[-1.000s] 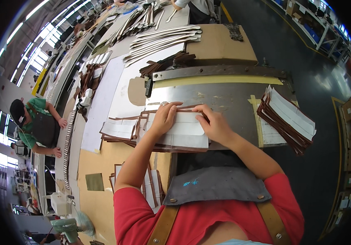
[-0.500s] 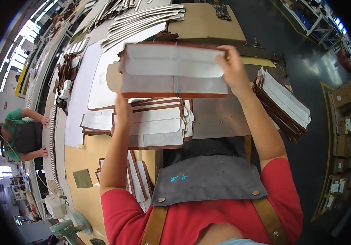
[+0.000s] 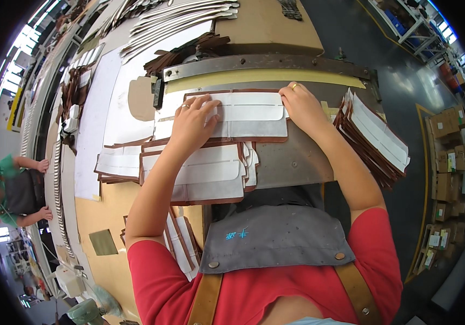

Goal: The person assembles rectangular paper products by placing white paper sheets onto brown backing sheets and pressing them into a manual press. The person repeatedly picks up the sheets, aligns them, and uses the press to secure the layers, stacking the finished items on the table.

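A flat leather panel (image 3: 254,112), brown at its edges and faced with white and grey lining, lies on the metal plate (image 3: 275,162) of the workbench. My left hand (image 3: 193,119) rests on its left part, fingers spread and laid over the lining. At its upper right corner, my right hand (image 3: 301,105) pinches the edge between thumb and fingers. Just below my left hand is a stack of similar panels (image 3: 205,170), partly behind my forearm. A second stack of lined brown pieces (image 3: 373,135) stands to the right of my right forearm.
A metal bar (image 3: 275,62) with a yellow strip (image 3: 265,78) runs behind the panel. Long pale strips (image 3: 183,24) and a cardboard sheet (image 3: 267,27) lie farther back. A person in green (image 3: 18,189) stands across at the far left. Cartons (image 3: 449,168) line the right side.
The panel, held up between both hands before, has come down onto the metal plate. My left hand has moved from its left edge onto its top; my right hand stays at its right end.
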### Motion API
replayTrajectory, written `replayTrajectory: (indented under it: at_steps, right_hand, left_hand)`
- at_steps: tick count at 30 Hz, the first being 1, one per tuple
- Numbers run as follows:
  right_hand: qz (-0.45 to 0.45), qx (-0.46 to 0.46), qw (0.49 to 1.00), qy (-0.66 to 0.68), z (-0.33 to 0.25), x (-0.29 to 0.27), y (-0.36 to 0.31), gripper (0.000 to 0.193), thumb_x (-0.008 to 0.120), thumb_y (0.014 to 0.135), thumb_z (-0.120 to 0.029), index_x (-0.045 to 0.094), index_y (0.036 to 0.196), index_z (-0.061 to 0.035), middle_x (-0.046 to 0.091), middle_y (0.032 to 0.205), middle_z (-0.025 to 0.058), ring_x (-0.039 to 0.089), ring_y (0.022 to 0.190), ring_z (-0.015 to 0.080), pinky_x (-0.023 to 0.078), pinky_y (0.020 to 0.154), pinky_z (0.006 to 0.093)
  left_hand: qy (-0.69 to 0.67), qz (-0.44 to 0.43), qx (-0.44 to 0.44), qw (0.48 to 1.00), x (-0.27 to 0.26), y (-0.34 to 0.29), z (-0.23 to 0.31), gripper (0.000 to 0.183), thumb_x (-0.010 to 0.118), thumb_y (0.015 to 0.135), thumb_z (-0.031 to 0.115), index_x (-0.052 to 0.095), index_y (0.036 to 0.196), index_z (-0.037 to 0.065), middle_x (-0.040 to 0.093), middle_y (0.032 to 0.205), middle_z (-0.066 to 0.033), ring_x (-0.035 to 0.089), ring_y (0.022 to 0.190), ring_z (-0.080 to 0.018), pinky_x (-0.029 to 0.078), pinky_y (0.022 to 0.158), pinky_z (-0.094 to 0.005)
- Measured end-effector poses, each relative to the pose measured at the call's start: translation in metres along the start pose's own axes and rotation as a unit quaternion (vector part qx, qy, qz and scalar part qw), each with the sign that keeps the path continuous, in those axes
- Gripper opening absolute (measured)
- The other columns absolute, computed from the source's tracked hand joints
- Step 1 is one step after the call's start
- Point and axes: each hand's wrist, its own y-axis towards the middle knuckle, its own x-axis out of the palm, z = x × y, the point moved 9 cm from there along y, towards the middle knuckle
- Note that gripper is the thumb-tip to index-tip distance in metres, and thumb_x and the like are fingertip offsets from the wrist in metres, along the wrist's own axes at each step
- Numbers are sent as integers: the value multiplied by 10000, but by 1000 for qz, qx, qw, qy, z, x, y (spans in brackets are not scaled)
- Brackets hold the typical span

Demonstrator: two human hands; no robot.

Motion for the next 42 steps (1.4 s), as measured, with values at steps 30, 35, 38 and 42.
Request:
replayTrajectory:
  at_steps: [30, 35, 38, 42]
  right_hand:
    - [-23, -28, 999, 3, 5, 15, 33, 302, 515, 896, -192, 563, 1152, -40, 552, 1223, 128, 497, 1153, 297, 403, 959, 363]
    - [-5, -2, 999, -45, 7, 14, 26, 326, 504, 901, -223, 552, 1170, -45, 552, 1227, 106, 489, 1174, 261, 409, 968, 363]
    - [-5, -9, 996, -91, 9, 15, 24, 327, 500, 902, -211, 545, 1175, -37, 540, 1240, 114, 489, 1174, 265, 403, 975, 372]
    - [11, -14, 994, -109, 11, 16, 27, 316, 513, 892, -183, 546, 1162, -24, 531, 1246, 128, 496, 1161, 279, 399, 976, 380]
  left_hand:
    - [113, 88, -39, 989, 20, 38, -19, 368, 474, 901, 351, 501, 1226, 180, 491, 1271, -149, 464, 1144, -389, 312, 956, -525]
    - [98, 62, -63, 991, 15, 34, -26, 403, 469, 904, 367, 485, 1241, 148, 488, 1279, -135, 434, 1197, -354, 296, 973, -513]
    - [78, 48, -55, 994, 18, 37, -24, 410, 452, 915, 367, 476, 1265, 154, 472, 1305, -132, 419, 1218, -335, 305, 977, -471]
    - [72, 40, -53, 995, 19, 43, -23, 421, 440, 924, 367, 473, 1284, 151, 455, 1328, -124, 414, 1227, -317, 313, 977, -435]
